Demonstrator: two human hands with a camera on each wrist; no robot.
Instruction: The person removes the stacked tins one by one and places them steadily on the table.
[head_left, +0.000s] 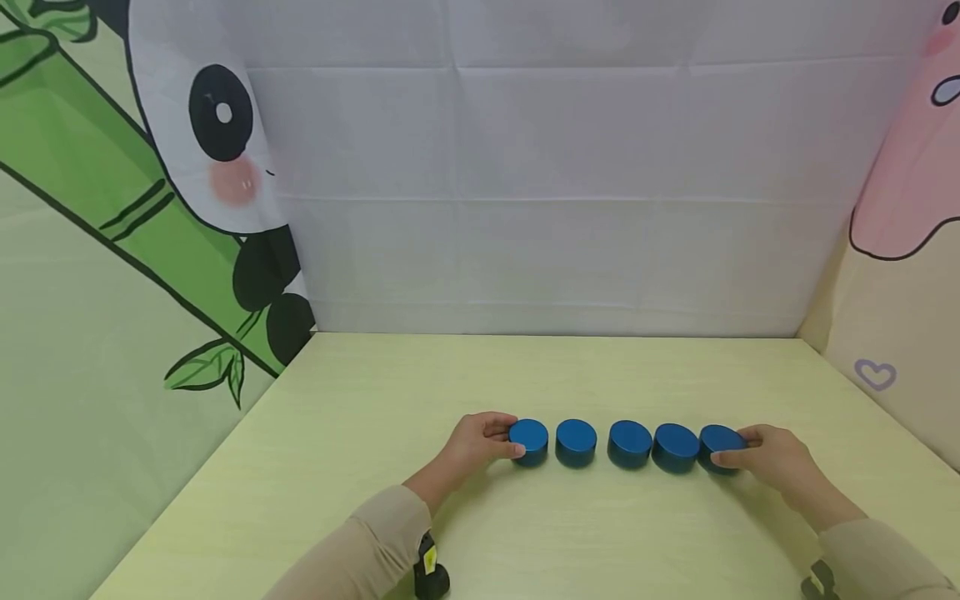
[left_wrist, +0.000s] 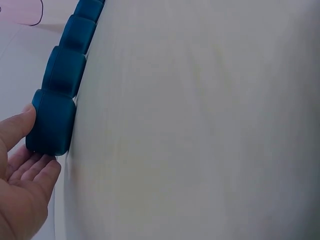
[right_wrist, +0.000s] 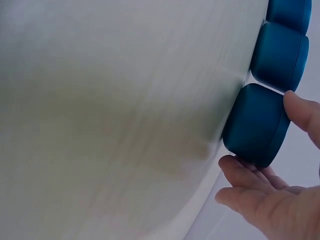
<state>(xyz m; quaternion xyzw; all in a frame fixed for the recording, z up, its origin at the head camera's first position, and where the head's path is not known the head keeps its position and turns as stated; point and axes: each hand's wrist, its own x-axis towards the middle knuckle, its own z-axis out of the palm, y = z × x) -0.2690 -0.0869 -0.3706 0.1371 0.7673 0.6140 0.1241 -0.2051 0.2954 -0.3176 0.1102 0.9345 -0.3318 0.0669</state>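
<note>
Several blue round lidded tins stand in a row across the table. My left hand is at the leftmost tin, thumb on its near side and fingers round its outer side. In the left wrist view, the thumb presses near the rim of that tin. At the other end, my right hand holds the rightmost tin between thumb and fingers. The right wrist view shows its thumb on the edge of this tin, fingertips at the outer side. Between the hands stand a second tin, a middle tin and another tin.
The pale yellow table meets a white cloth backdrop at the back. Printed cloth walls stand on both sides, a green one at left and a beige one at right. A wider gap separates the second and middle tins.
</note>
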